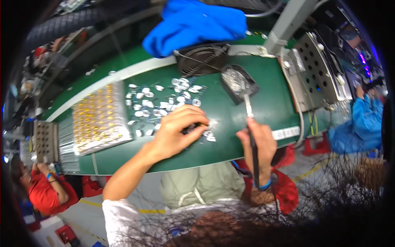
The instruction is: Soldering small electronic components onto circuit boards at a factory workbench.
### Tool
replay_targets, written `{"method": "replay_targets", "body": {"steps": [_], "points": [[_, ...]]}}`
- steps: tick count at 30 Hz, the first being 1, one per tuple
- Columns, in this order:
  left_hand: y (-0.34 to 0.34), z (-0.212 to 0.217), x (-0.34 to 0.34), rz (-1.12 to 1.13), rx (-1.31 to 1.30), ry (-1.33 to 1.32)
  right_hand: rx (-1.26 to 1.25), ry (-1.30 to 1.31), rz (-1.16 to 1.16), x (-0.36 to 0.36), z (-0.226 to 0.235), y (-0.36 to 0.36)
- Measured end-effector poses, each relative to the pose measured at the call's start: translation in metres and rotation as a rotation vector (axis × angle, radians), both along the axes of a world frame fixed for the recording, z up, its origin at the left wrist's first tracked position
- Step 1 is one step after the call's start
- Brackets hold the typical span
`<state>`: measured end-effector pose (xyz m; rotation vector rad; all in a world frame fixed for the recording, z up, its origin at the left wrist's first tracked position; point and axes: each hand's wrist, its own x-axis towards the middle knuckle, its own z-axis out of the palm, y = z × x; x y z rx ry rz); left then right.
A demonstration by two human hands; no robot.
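My left hand [177,129] is over the middle of the green worktop, thumb and fingers curled together. Something small and dark is partly visible between them, too small to name. Small white ring-shaped parts with dark leads [144,103] lie scattered beside and beyond this hand. My right hand [261,142] is closed around a slim tool [248,108] with a pale shaft and a long black handle. The tool's far end reaches the near edge of a black scoop-shaped tray [252,89], which holds a heap of small clear or silvery bits.
A clear tray [123,111] with rows of yellow pieces lies on the left. At the back stand a round black fan [201,59] and a blue cloth [197,26]. Perforated metal boxes [314,74] flank the worktop. People in red [49,191] and blue [362,123] sit nearby.
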<state>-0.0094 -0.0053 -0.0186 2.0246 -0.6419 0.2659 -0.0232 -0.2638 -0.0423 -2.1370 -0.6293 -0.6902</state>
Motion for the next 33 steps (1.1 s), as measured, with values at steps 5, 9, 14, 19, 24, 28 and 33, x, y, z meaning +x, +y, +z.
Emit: {"method": "replay_targets", "body": {"steps": [5, 9, 14, 19, 24, 28, 33], "points": [[0.035, 0.034, -0.013, 0.124, 0.033, 0.010, -0.183, 0.035, -0.042, 0.019, 0.003, -0.007], [0.122, 0.048, 0.006, 0.434, 0.009, 0.158, 0.078, 0.031, -0.013, 0.002, -0.001, -0.002], [0.209, 0.045, 0.090, 0.548, 0.087, 0.120, 0.189, -0.058, 0.143, -0.002, -0.003, 0.019], [0.248, 0.002, 0.155, 0.720, 0.491, 0.029, 0.178, -0.057, 0.156, -0.004, -0.015, 0.025], [0.235, -0.012, 0.174, 0.760, 0.746, 0.173, 0.220, -0.092, 0.136, 0.000, -0.021, 0.023], [0.238, -0.003, 0.159, 0.721, 0.630, 0.148, 0.268, -0.050, 0.122, -0.002, -0.036, 0.022], [0.228, -0.006, 0.169, 0.752, 0.843, 0.144, 0.209, -0.114, 0.097, 0.001, -0.024, 0.025]]}}
